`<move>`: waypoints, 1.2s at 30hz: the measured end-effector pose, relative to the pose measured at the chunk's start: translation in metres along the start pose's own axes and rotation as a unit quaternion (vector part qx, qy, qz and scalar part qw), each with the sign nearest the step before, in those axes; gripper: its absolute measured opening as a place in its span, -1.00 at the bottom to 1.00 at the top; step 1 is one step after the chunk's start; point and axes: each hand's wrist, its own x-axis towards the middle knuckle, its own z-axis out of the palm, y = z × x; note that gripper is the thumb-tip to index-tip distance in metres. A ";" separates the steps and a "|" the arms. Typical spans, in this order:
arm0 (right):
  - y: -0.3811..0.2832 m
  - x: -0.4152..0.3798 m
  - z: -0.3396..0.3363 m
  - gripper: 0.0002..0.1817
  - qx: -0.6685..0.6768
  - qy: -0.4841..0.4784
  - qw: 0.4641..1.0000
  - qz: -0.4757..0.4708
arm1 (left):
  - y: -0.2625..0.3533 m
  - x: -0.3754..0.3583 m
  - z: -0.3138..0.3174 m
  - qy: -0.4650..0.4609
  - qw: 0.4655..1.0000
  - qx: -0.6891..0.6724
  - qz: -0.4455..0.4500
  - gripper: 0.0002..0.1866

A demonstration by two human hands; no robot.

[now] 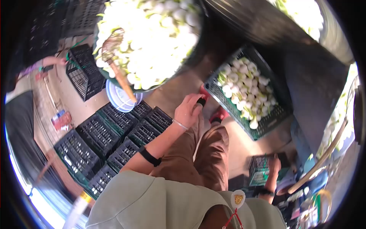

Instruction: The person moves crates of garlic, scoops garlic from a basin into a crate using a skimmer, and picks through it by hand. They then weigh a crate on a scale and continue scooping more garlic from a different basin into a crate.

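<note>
My left hand point(187, 111) hangs in front of my left shin, its fingers loosely bent and slightly apart, with nothing seen in them. A green plastic crate point(256, 134) sits to its right, tilted in view and partly filled with white bulbs point(249, 86) that have short green stems. My right hand point(273, 164) is lower right, beside a smaller green crate point(259, 170). Its fingers look curled in; what they hold, if anything, does not show. Ahead stands a large round tub point(152, 88) heaped with the same bulbs. A wooden-handled wire scoop point(121, 81) lies on the heap.
Several black crates point(95, 133) stand in rows at left. A blue-white bucket point(114, 95) is under the tub's edge. Another person's hand point(57, 61) is near a dark crate point(84, 70) at far left. A metal drum point(263, 23) is upper right, a curved wooden handle point(320, 164) below it.
</note>
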 end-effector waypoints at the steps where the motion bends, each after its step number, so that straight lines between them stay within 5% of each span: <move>1: -0.052 -0.046 -0.033 -0.67 0.131 0.057 0.988 0.054 | -0.001 -0.010 -0.012 0.048 0.999 0.020 0.004 -0.58; 3: -0.075 -0.068 -0.040 -0.64 0.012 0.205 0.976 -0.070 | -0.005 -0.027 -0.041 0.155 0.986 0.068 -0.003 -0.55; 5: -0.053 -0.033 -0.013 -0.79 0.228 0.110 0.941 -0.224 | -0.021 -0.037 -0.079 0.256 0.955 0.147 -0.009 -0.44; 6: -0.052 -0.015 0.005 -0.69 0.440 -0.028 0.885 -0.150 | -0.048 -0.041 -0.090 0.315 0.938 0.138 -0.042 -0.37; 7: -0.058 -0.001 0.012 -0.51 0.615 -0.172 0.767 -0.063 | -0.071 -0.042 -0.104 0.355 0.918 0.156 -0.083 -0.33; 8: -0.096 -0.022 0.002 -0.37 0.340 -0.030 0.896 -0.285 | -0.098 -0.040 -0.115 0.397 0.898 0.154 -0.110 -0.32; 10: -0.204 -0.097 -0.033 -0.19 0.085 -0.009 0.930 -0.358 | -0.137 -0.030 -0.134 0.423 0.875 0.157 -0.173 -0.29; 11: -0.242 -0.118 -0.045 -0.18 0.148 -0.138 0.950 -0.239 | -0.151 -0.024 -0.142 0.409 0.873 0.159 -0.212 -0.27; 13: -0.279 -0.126 -0.032 -0.28 0.180 -0.097 0.914 -0.351 | -0.167 -0.004 -0.154 0.380 0.864 0.258 -0.208 -0.21; 15: -0.345 -0.156 -0.038 -0.32 0.122 -0.110 0.923 -0.348 | -0.165 0.020 -0.166 0.301 0.879 0.258 -0.265 -0.13; 17: -0.403 -0.166 -0.023 -0.35 0.080 -0.086 0.899 -0.422 | -0.168 0.037 -0.174 0.268 0.898 0.110 -0.332 -0.23; 19: -0.522 -0.248 -0.023 -0.35 0.122 -0.112 0.866 -0.472 | -0.186 0.043 -0.163 0.414 0.876 -0.052 -0.242 -0.43; 23: -0.613 -0.301 0.039 -0.29 0.214 -0.251 0.816 -0.475 | -0.107 -0.014 -0.179 0.499 0.825 -0.213 -0.159 -0.37; 25: -0.643 -0.325 0.066 -0.41 0.184 -0.276 0.777 -0.534 | -0.095 -0.037 -0.194 0.536 0.812 -0.165 -0.160 -0.37; 27: -0.667 -0.348 0.093 -0.60 0.119 -0.266 0.759 -0.583 | -0.100 -0.064 -0.211 0.462 0.824 -0.203 -0.257 -0.30; 28: -0.679 -0.363 0.100 -0.78 0.161 -0.317 0.751 -0.556 | -0.103 -0.076 -0.220 0.479 0.820 -0.207 -0.238 -0.30; 31: -0.715 -0.383 0.117 -0.87 0.136 -0.452 0.761 -0.446 | -0.115 -0.103 -0.240 0.510 0.814 -0.206 -0.186 -0.28; 33: -0.725 -0.387 0.127 -0.84 0.146 -0.484 0.759 -0.410 | -0.120 -0.118 -0.248 0.502 0.831 -0.185 -0.151 -0.26; 36: -0.756 -0.379 0.154 -0.67 0.115 -0.576 0.753 -0.296 | -0.139 -0.143 -0.250 0.559 0.769 -0.256 -0.175 -0.29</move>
